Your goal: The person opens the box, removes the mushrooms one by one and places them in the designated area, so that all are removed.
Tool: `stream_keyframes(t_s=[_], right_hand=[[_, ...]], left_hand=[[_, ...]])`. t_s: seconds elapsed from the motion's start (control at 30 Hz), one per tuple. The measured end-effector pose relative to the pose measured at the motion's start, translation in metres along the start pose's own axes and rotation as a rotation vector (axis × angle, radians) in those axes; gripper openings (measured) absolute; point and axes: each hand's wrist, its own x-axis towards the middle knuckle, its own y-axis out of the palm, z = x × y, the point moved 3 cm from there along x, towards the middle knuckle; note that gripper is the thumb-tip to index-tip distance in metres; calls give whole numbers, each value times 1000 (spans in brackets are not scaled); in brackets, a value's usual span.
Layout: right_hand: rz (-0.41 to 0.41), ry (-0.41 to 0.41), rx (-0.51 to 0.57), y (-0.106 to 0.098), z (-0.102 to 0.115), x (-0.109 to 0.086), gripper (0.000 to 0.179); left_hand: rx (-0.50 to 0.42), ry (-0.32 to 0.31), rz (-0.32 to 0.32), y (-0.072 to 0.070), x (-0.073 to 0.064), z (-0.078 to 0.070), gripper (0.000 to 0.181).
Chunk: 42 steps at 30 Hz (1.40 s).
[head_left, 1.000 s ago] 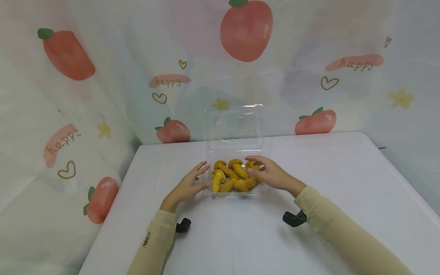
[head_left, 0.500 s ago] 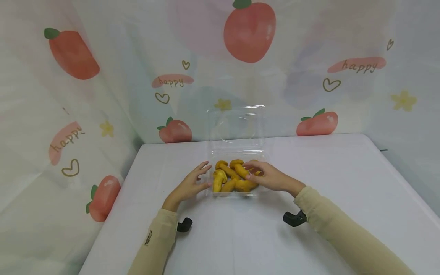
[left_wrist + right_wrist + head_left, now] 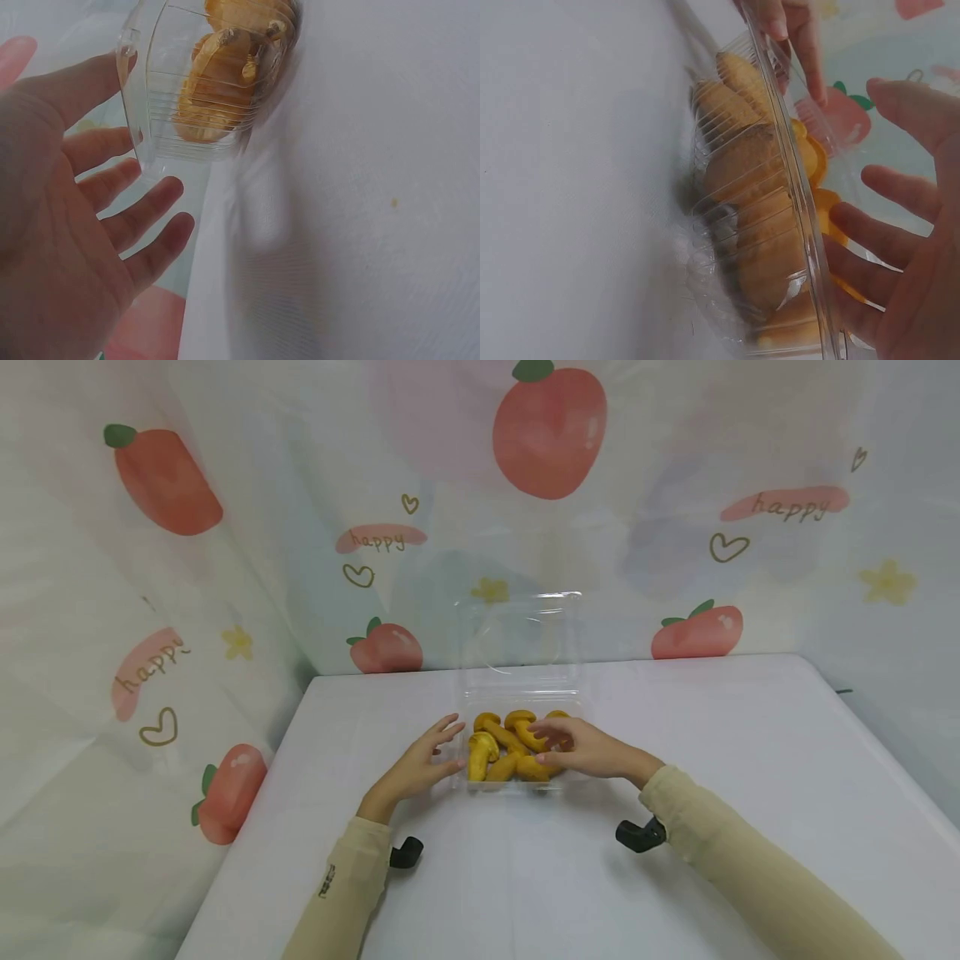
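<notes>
The head view faces forward and down from farther back over the white table (image 3: 675, 718), while both sideways-tilted wrist views stand close, all sharing the clear clamshell box (image 3: 804, 202) of yellow mushrooms (image 3: 478, 763)

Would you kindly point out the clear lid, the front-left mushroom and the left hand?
Clear lid (image 3: 519, 637), head view: middle panel.
Front-left mushroom (image 3: 479, 760), head view: its stem.
Left hand (image 3: 64, 225), left wrist view: the palm.

A pale backdrop (image 3: 450, 443), probably hanging cloth, rises behind the white worktop (image 3: 465, 902) and flanks its left and right edges. It carries red fruits (image 3: 550, 435), pink strips lettered "happy" (image 3: 785, 504), outlined hearts (image 3: 729, 548) and yellow flowers (image 3: 888, 582). The worktop's far right corner is rounded; light falls softly.
</notes>
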Motion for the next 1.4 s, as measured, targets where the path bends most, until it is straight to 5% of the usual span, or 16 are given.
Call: stream_keyframes(t_s=[1.4], right_hand=[[113,46,-165,7,-3,10,31]], left_hand=[[10,-3,5,1,-2,0,67]])
